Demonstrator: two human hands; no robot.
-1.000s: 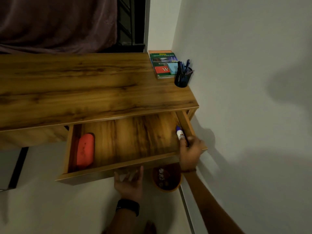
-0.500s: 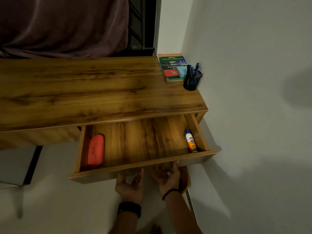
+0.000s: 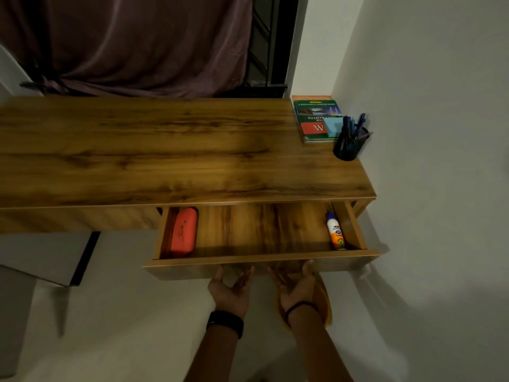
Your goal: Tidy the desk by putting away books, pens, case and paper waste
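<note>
Left hand and right hand palms up, fingers straight, touching underside of open wooden drawer front. Red oval case inside drawer's left end, white-orange glue bottle at right end.

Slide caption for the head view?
Left hand and right hand open at the drawer front; case and glue bottle inside, books and pen cup on the desk.

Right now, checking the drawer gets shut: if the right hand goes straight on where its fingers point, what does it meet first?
The drawer front. The right hand has straight fingers at its lower edge, perhaps touching it; depth is unclear.
</note>
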